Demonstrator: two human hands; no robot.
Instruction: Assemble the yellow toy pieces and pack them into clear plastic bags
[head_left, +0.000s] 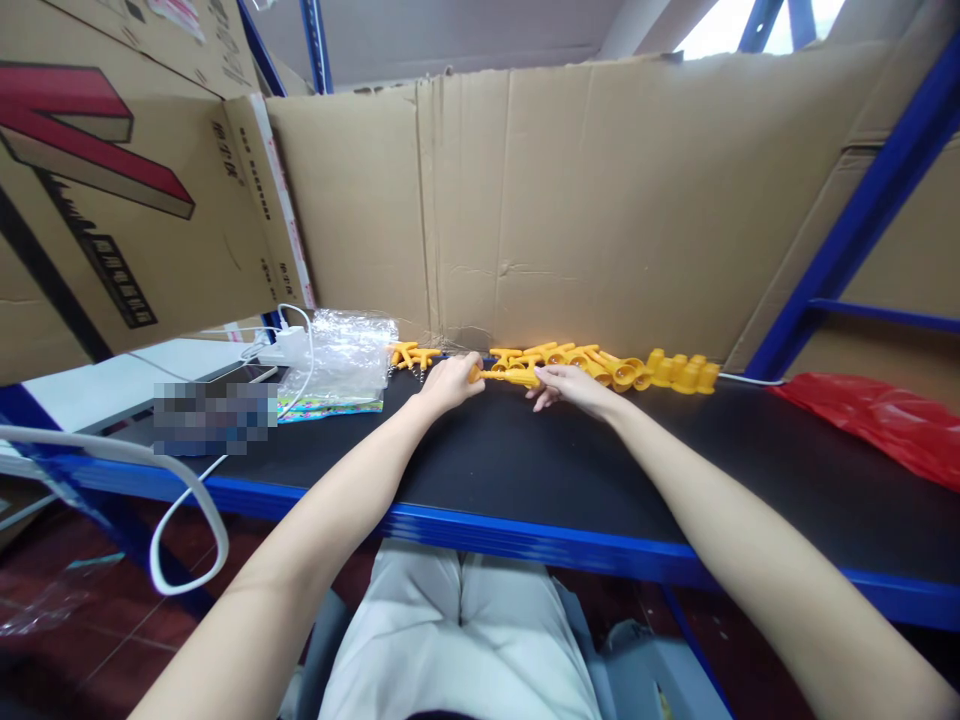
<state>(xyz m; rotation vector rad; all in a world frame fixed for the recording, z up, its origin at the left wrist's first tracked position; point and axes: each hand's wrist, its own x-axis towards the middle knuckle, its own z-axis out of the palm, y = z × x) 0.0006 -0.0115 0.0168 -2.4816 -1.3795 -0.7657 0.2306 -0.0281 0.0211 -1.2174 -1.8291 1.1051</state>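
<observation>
Stretched between my two hands, just above the black tabletop, is a slim yellow plastic piece [514, 376] whose exact kind I cannot make out. My left hand [452, 383] is closed round its left end. At its right end my right hand [574, 388] pinches it with thumb and forefinger, the other fingers loosely curled. Behind the hands lies a row of yellow plastic parts [555, 352], some open like cups. More stacked yellow cup-like parts [682, 372] are to the right. Several forked yellow handles [414, 356] lie left of my left hand.
Clear plastic bags [349, 345] sit on a colourful packet [330, 408] at the left, near white cables [300, 350]. A red plastic bag [874, 420] lies at the right. Cardboard [600, 200] walls the back; a blue metal edge [525, 540] runs along the front.
</observation>
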